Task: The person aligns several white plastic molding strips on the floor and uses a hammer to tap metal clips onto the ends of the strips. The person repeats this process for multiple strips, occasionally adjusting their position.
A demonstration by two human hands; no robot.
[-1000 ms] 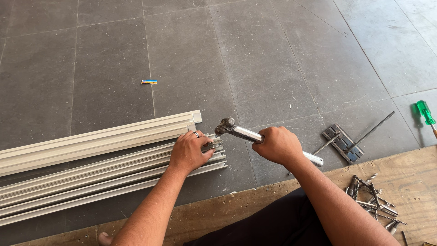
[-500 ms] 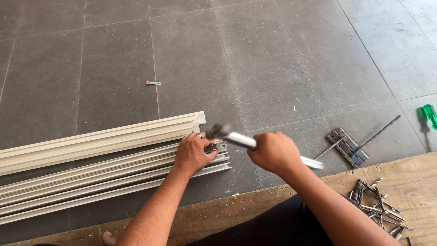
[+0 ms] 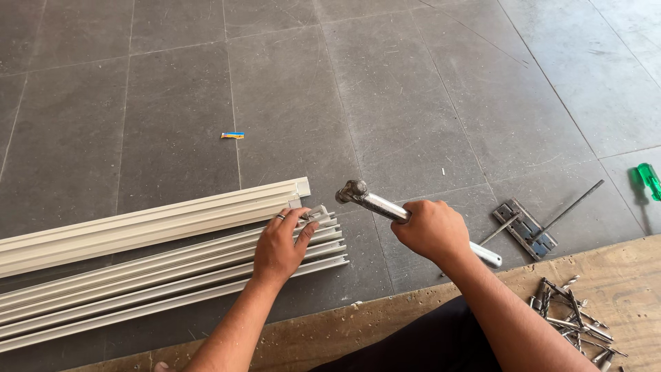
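Note:
My right hand (image 3: 432,229) grips a metal hammer (image 3: 372,201) by its silver handle, the head raised just right of the ends of several pale aluminium profiles (image 3: 158,258) lying side by side on the grey tiled floor. My left hand (image 3: 279,244) presses flat on those profile ends, fingers touching a small metal piece (image 3: 318,213) at the end of one profile. A ring shows on one finger.
A small dark hinge plate (image 3: 525,229) and a thin metal rod (image 3: 569,207) lie to the right. A green-handled screwdriver (image 3: 648,179) sits at the far right edge. Several drill bits and screws (image 3: 573,319) are heaped on a wooden board (image 3: 633,282). A small coloured scrap (image 3: 233,135) lies farther off.
The hammer head has lifted a little and swung slightly right, away from the profile ends. My left hand stays pressed on the profiles.

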